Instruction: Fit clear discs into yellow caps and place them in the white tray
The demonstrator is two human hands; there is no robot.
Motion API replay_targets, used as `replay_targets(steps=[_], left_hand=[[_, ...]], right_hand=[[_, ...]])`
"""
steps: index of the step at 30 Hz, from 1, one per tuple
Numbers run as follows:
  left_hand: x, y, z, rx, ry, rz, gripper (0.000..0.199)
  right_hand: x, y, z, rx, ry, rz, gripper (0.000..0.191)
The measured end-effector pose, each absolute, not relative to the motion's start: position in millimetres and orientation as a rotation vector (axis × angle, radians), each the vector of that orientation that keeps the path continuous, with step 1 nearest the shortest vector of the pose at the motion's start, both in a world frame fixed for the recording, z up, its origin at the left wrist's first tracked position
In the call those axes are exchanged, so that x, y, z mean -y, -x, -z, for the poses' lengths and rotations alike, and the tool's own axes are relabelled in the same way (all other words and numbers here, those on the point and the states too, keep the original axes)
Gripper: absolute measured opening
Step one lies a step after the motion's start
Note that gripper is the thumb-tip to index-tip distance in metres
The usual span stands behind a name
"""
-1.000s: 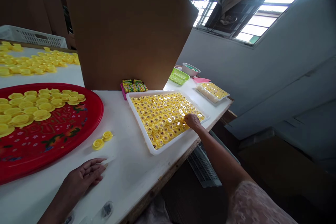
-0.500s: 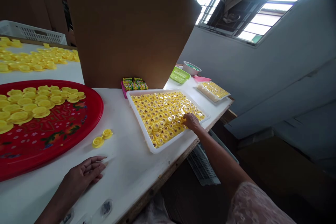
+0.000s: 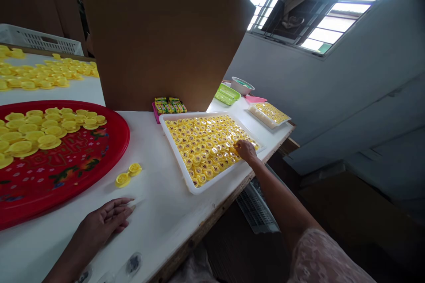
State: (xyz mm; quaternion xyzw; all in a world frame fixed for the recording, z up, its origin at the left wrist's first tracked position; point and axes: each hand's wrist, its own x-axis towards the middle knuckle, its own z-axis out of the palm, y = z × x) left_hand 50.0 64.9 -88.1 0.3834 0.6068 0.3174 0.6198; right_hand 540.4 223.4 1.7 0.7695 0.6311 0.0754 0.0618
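My right hand reaches over the near right side of a white tray. Its thumb and fingers are pinched together at one of the small yellow plastic pieces lined up there, which are round with dark printed tops. My left hand rests on the table, fingers loosely stretched out with nothing in them. Just beyond it lie two loose yellow round pieces, apart from the hand. Clear plastic pieces with dark prints sit close to the table's front edge, partly cut off by the frame.
A red round tray with many yellow pieces takes up the left. Behind stand a brown cardboard panel and a pink container of small colourful packets. Farther right are a second filled tray, a green basket and a bowl.
My right hand has shifted slightly to the right over the tray, its fingers still at the yellow pieces. The left hand has stayed in place on the table.
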Motion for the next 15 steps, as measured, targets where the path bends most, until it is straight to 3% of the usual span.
replay_targets(steps=[15], left_hand=[[-61, -60, 81, -1.459, -0.87, -0.819, 0.063]], right_hand=[[-236, -540, 2, -1.807, -1.929, -0.137, 0.031]])
